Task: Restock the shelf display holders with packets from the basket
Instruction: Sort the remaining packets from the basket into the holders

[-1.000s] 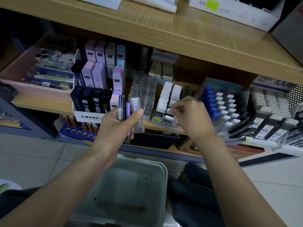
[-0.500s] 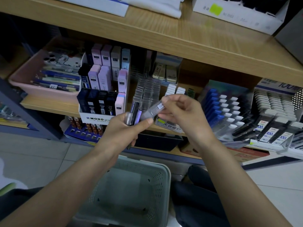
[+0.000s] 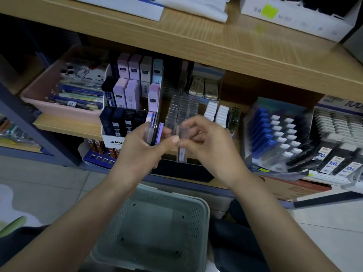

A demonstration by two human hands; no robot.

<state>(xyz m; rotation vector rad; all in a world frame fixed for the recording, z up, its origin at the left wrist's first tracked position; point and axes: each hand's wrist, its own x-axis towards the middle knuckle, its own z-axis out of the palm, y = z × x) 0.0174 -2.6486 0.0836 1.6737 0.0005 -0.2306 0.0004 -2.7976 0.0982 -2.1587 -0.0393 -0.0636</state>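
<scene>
A clear packet [image 3: 181, 154] is pinched upright by the right hand [image 3: 208, 148], just in front of the clear holder [image 3: 181, 108], while spare packets [image 3: 155, 132] are gripped by the left hand [image 3: 140, 154].

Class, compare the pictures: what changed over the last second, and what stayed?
The right hand left the shelf, crossed to the left hand and pinched one clear packet from its stack. The left hand still grips the stack; the basket stayed.

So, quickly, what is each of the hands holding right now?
The left hand grips a stack of slim packets.
The right hand pinches one clear packet.
</scene>
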